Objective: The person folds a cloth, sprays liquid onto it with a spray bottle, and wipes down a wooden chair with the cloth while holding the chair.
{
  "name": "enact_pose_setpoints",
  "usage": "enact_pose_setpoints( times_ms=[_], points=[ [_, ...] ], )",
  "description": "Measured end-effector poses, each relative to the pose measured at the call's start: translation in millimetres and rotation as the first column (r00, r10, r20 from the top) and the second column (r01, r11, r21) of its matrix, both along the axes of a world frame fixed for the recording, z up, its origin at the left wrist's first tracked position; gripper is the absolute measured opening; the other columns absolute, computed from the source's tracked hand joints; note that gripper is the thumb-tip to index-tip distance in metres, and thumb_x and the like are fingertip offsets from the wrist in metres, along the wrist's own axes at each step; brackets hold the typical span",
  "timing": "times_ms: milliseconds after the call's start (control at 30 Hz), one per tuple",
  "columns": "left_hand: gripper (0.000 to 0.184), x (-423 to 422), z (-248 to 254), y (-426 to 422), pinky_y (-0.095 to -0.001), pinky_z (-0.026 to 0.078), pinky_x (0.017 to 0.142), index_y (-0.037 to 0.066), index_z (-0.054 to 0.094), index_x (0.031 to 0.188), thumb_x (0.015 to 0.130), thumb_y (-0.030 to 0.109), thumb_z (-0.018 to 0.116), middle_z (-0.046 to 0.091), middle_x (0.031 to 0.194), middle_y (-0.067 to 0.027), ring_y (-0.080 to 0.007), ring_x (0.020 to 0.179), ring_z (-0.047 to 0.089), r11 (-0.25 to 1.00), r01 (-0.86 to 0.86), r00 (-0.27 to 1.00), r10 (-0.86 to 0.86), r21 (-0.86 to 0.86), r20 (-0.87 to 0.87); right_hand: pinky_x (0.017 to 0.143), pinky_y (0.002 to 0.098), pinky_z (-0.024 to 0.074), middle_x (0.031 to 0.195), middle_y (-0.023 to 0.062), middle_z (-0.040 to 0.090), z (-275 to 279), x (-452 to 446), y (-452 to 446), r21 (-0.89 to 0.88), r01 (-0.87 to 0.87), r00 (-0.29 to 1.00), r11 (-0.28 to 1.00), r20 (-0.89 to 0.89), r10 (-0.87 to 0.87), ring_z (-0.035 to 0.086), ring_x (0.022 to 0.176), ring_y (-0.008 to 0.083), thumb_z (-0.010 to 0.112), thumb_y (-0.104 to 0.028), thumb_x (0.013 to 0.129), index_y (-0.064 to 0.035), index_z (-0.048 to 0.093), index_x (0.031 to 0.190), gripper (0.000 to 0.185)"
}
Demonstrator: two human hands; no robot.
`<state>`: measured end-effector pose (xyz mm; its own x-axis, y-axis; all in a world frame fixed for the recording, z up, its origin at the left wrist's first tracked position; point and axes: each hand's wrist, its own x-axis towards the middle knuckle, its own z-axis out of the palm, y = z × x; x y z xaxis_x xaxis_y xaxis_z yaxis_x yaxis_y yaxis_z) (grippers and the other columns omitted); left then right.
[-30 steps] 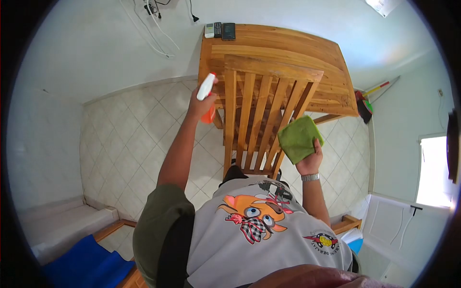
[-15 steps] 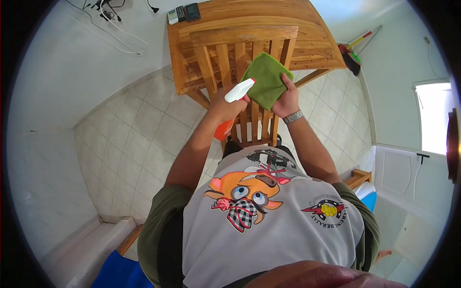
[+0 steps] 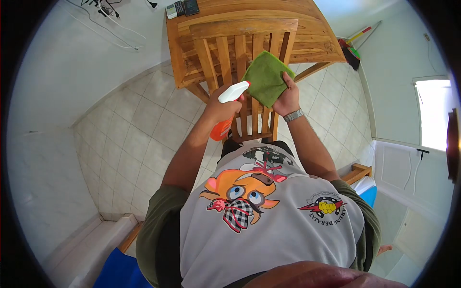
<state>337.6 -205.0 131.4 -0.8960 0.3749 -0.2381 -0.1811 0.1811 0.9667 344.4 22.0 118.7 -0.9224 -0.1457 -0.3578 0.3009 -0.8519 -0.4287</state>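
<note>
My left hand (image 3: 222, 106) is closed around the neck of a spray bottle (image 3: 221, 128). The bottle has a white trigger head, a red nozzle tip and an orange body, partly covered by my hand. Its nozzle points right, toward a folded green cloth (image 3: 265, 79). That cloth is gripped along its right side by my right hand (image 3: 287, 96), thumb on top and the other fingers hidden beneath. A metal-band watch circles my right wrist. Both hands are in front of the slatted back of a wooden chair (image 3: 242, 29).
Beyond the chair stands a wooden table (image 3: 317, 41) with small dark and pale devices (image 3: 181, 8) at its far left corner. Cables (image 3: 108, 12) lie at the upper left. A broom (image 3: 353, 55) leans in the right corner. Pale tiles (image 3: 144, 115) cover the floor.
The spray bottle and my left hand have shifted slightly left, widening the gap between nozzle and cloth. My right hand keeps its hold on the cloth. The view has tilted a little.
</note>
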Motion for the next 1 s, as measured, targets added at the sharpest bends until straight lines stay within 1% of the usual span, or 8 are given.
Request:
enact_pose_setpoints(
  times_ms=[133,333,400,533,633,733,933,1000],
  points=[
    [0.04,14,6,1,-0.0278,0.046,0.062,0.005,0.064,0.105,0.065,0.0,0.059,0.06,0.08,-0.0032,-0.0115,0.071,0.057,0.995,-0.02,0.994,0.009,-0.094,-0.11,0.108,0.0503,0.0367,0.14,0.0147,0.05,-4,4,3,-0.016,-0.029,1.0,0.999,0.001,0.029,0.049,0.127,0.0331,0.042,-0.04,0.099,-0.0058,0.046,0.137,0.051],
    [0.036,28,-4,14,-0.0282,0.05,0.069,0.004,0.065,0.104,0.068,0.002,0.06,0.064,0.085,-0.0041,-0.0128,0.078,0.062,0.996,-0.037,0.998,0.041,-0.079,0.045,0.108,0.0506,0.0363,0.141,0.0146,0.049,-10,10,16,-0.06,-0.053,0.999,0.997,0.005,0.054,0.049,0.127,0.0335,0.041,-0.039,0.099,-0.0061,0.046,0.137,0.051],
    [0.04,33,-12,21,-0.0277,0.05,0.069,0.003,0.064,0.108,0.069,0.001,0.06,0.065,0.087,-0.0044,-0.0127,0.077,0.062,0.995,-0.097,0.99,0.093,-0.033,-0.111,0.108,0.0507,0.0363,0.141,0.0143,0.049,-15,11,22,-0.074,-0.06,0.998,0.996,0.009,0.061,0.048,0.128,0.0337,0.042,-0.039,0.099,-0.0061,0.046,0.137,0.051],
    [0.041,42,-5,34,-0.0286,0.05,0.071,0.003,0.063,0.111,0.07,0.002,0.06,0.065,0.09,-0.0042,-0.0138,0.079,0.062,0.994,-0.107,0.993,0.106,0.017,0.046,0.11,0.0516,0.0345,0.143,0.0146,0.047,-27,11,36,-0.156,-0.12,0.992,0.981,0.015,0.124,0.047,0.13,0.0342,0.043,-0.038,0.098,-0.0071,0.042,0.141,0.053],
    [0.036,48,-25,44,-0.0301,0.05,0.074,0.001,0.063,0.107,0.071,0.0,0.061,0.066,0.099,-0.0061,-0.0149,0.082,0.061,0.975,-0.178,0.98,0.188,-0.13,0.071,0.11,0.051,0.0347,0.143,0.0142,0.047,-33,10,48,-0.157,-0.113,0.99,0.981,0.062,0.124,0.046,0.13,0.034,0.042,-0.038,0.099,-0.0068,0.043,0.141,0.052],
    [0.043,58,-39,46,-0.0292,0.05,0.076,0.001,0.06,0.116,0.073,0.0,0.061,0.064,0.106,-0.0067,-0.015,0.083,0.062,0.97,-0.242,0.96,0.239,-0.003,-0.145,0.11,0.0506,0.035,0.143,0.0136,0.047,-37,8,63,-0.21,-0.126,0.99,0.97,0.043,0.138,0.046,0.13,0.0336,0.042,-0.038,0.099,-0.0071,0.044,0.14,0.051],
    [0.051,54,-37,28,-0.0296,0.05,0.082,0.0,0.052,0.129,0.078,0.0,0.056,0.062,0.113,-0.007,-0.0139,0.09,0.061,0.892,-0.442,0.891,0.449,0.096,-0.065,0.106,0.0478,0.0395,0.139,0.0116,0.052,-9,-21,101,0.01,0.241,0.962,0.97,-0.131,-0.238,0.05,0.126,0.0302,0.042,-0.042,0.1,-0.0066,0.046,0.137,0.051],
    [0.051,44,-42,11,-0.0296,0.05,0.082,0.0,0.052,0.129,0.078,0.0,0.057,0.061,0.114,-0.0071,-0.0141,0.091,0.061,0.883,-0.459,0.881,0.466,0.092,-0.077,0.098,0.0427,0.0455,0.124,0.0107,0.058,-12,-59,110,0.282,0.437,0.892,0.854,-0.261,-0.37,0.056,0.113,0.0249,0.044,-0.046,0.1,-0.006,0.047,0.135,0.054]
  ],
)
